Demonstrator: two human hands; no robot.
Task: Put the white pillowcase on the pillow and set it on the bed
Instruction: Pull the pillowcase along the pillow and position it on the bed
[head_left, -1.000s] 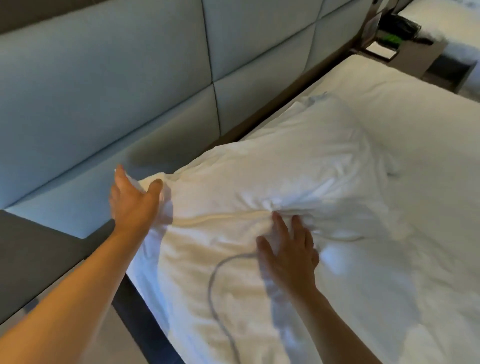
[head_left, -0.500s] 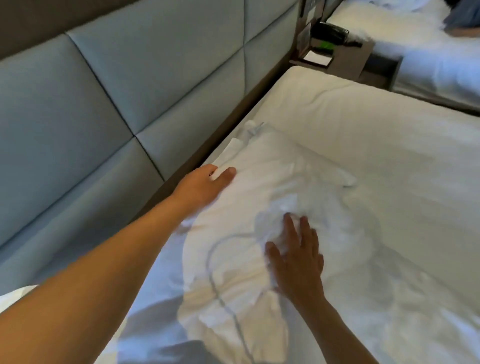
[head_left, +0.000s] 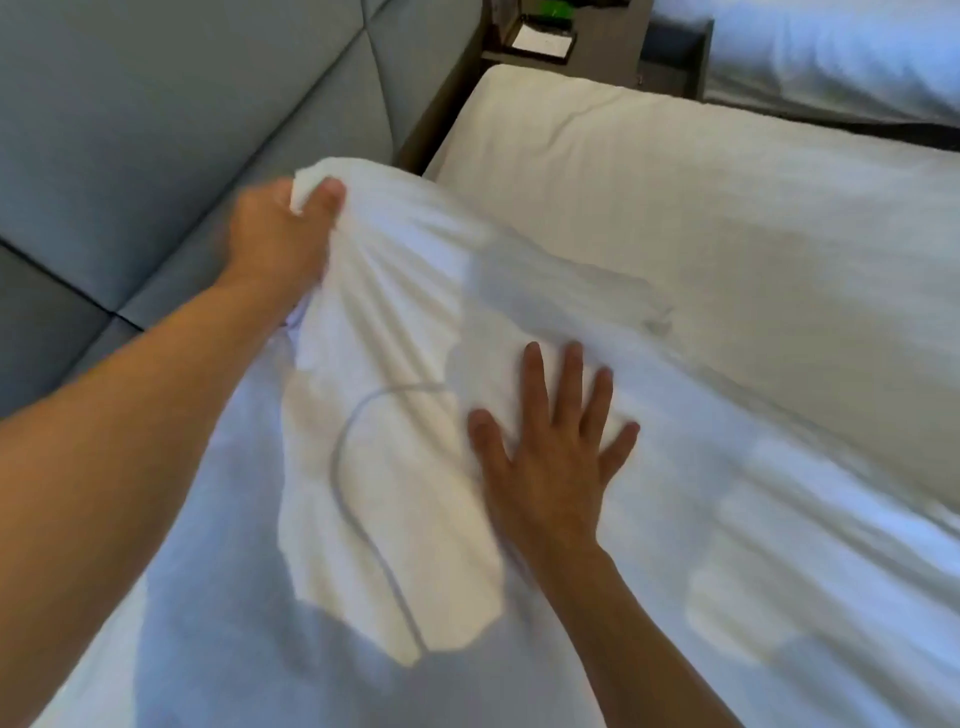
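A white pillow in its white pillowcase (head_left: 415, 291) lies on the bed (head_left: 727, 260) close to the padded headboard. My left hand (head_left: 280, 244) is closed on the pillowcase's far left corner, bunching the cloth and pulling folds across it. My right hand (head_left: 550, 447) lies flat on the pillow's middle, fingers spread, pressing down. A thin grey curved line (head_left: 358, 467) runs across the fabric between my arms. The pillow's near end is hidden under my forearms and in shadow.
A grey-blue padded headboard (head_left: 182, 104) fills the left. A dark bedside table (head_left: 545, 47) with a white card stands past the bed's far corner. A second white bed (head_left: 831, 57) lies at the top right.
My left hand went from resting open on the pillow's edge to gripping its far corner and lifting the cloth. My right hand stays flat on the pillow. The view swung towards the bed's far end.
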